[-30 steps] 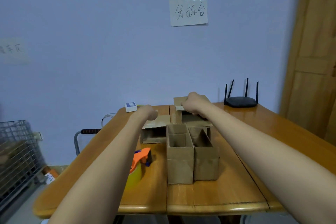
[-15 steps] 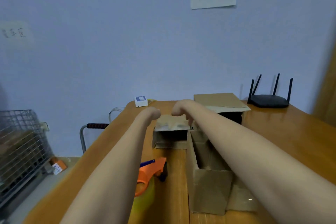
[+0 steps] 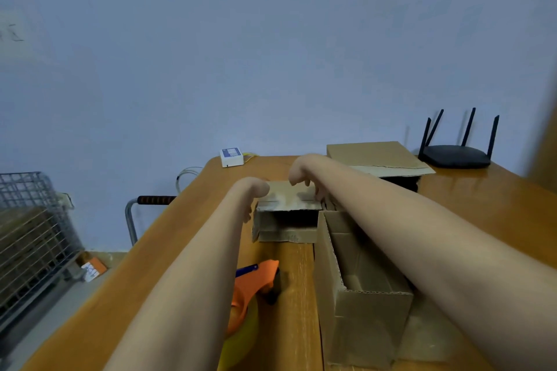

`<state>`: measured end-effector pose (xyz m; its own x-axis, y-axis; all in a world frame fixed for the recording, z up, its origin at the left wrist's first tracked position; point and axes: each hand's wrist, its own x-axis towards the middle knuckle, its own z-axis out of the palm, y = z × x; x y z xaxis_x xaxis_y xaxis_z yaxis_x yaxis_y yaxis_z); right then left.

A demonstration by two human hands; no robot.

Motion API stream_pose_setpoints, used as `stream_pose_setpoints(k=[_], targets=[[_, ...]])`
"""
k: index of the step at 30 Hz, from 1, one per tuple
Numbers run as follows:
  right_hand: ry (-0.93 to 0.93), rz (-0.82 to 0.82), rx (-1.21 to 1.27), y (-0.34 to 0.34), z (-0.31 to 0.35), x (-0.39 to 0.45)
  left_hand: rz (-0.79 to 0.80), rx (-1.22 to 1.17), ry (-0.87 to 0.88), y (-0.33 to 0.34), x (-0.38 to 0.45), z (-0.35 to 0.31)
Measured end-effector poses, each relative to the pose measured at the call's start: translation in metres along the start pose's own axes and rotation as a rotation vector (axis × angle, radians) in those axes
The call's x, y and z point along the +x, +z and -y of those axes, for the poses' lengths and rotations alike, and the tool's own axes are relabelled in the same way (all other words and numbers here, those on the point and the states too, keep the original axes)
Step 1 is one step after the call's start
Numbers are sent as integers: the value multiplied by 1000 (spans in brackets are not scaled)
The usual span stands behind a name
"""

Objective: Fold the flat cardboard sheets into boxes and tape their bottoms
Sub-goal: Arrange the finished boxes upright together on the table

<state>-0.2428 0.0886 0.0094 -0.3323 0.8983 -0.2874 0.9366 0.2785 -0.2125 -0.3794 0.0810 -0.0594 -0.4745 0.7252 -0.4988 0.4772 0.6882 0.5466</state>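
Note:
A small cardboard box (image 3: 286, 230) lies on its side at the table's middle, its open end facing me. My left hand (image 3: 252, 193) curls over its top left corner, fingers down the left wall. My right hand (image 3: 303, 171) sits on the top panel, with its fingers curled at the right edge. An upright open box (image 3: 358, 298) stands nearer to me on the right, partly under my right forearm. A stack of flat cardboard sheets (image 3: 376, 156) lies at the back. An orange tape dispenser (image 3: 256, 281) with a yellow roll sits below my left forearm.
A black router (image 3: 455, 155) stands at the back right of the wooden table (image 3: 497, 211). A small white box (image 3: 231, 156) sits at the back edge. Left of the table are a wire cage (image 3: 30, 235) and a metal handle (image 3: 156, 199).
My right hand left the flat stack at the back and came onto the small box beside my left hand. The view has moved closer and tilted down.

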Motion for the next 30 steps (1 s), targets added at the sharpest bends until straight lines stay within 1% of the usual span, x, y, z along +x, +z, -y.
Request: stream_pose_setpoints(k=[4, 8, 12, 14, 16, 18, 22, 24, 27, 30], targets=[[8, -15, 67, 6, 1, 17, -2, -69, -6, -1, 9, 4], [62, 92, 182, 20, 3, 50, -52, -90, -34, -8, 19, 14], [97, 187, 297, 28, 6, 50, 16, -225, -63, -11, 30, 28], [79, 198, 315, 30, 6, 53, 42, -279, -60, -12, 25, 31], [47, 183, 320, 24, 8, 49, 3, -295, -29, -16, 11, 30], [10, 150, 389, 13, 12, 34, -68, -337, 34, -28, -4, 28], [-66, 133, 642, -15, 17, -7, -217, -542, 213, -67, -45, 26], [-147, 125, 703, -31, 15, -33, -261, -585, 308, -84, -72, 24], [-264, 118, 716, -51, 0, -74, -307, -558, 448, -96, -120, 11], [-269, 65, 711, -60, -21, -110, -401, -466, 613, -90, -161, -10]])
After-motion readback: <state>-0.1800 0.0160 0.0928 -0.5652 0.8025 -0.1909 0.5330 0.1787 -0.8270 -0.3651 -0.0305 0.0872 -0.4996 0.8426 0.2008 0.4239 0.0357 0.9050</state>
